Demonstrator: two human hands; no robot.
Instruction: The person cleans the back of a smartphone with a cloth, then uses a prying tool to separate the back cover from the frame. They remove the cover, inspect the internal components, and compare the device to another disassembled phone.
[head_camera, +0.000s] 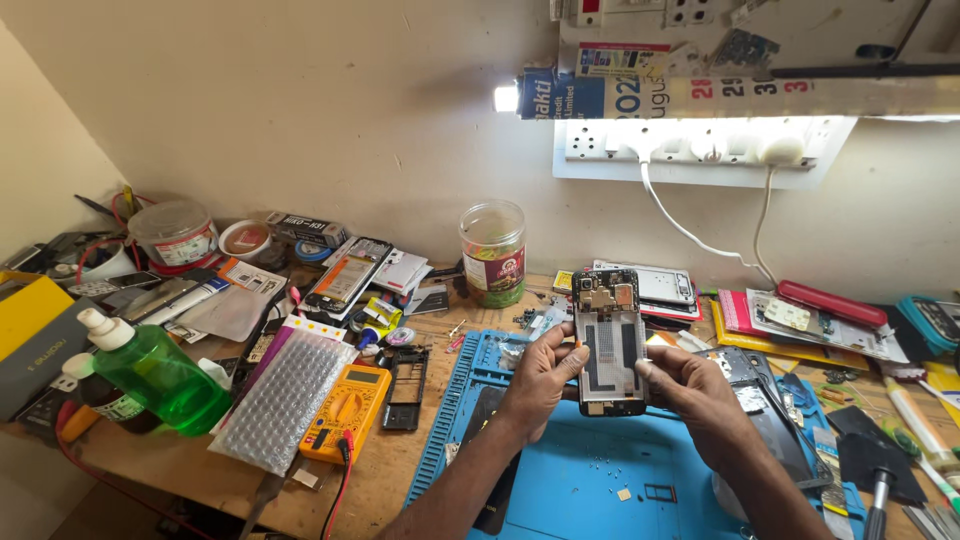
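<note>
You are gripping the opened phone (609, 341) upright between both hands: left hand (540, 380) pinching its left edge, right hand (690, 392) its right. It is looking light, stiff, fragile; keep to the frame edges, off the exposed board by your fingertips.

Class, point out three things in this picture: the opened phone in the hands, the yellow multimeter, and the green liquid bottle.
opened phone (610, 345), head view, bare middle of its back.
yellow multimeter (345, 410), head view, the dial.
green liquid bottle (160, 380), head view, its green body.

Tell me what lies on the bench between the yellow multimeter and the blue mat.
In the head view, a black phone frame lies on the wood between the yellow multimeter and the blue mat.
</note>
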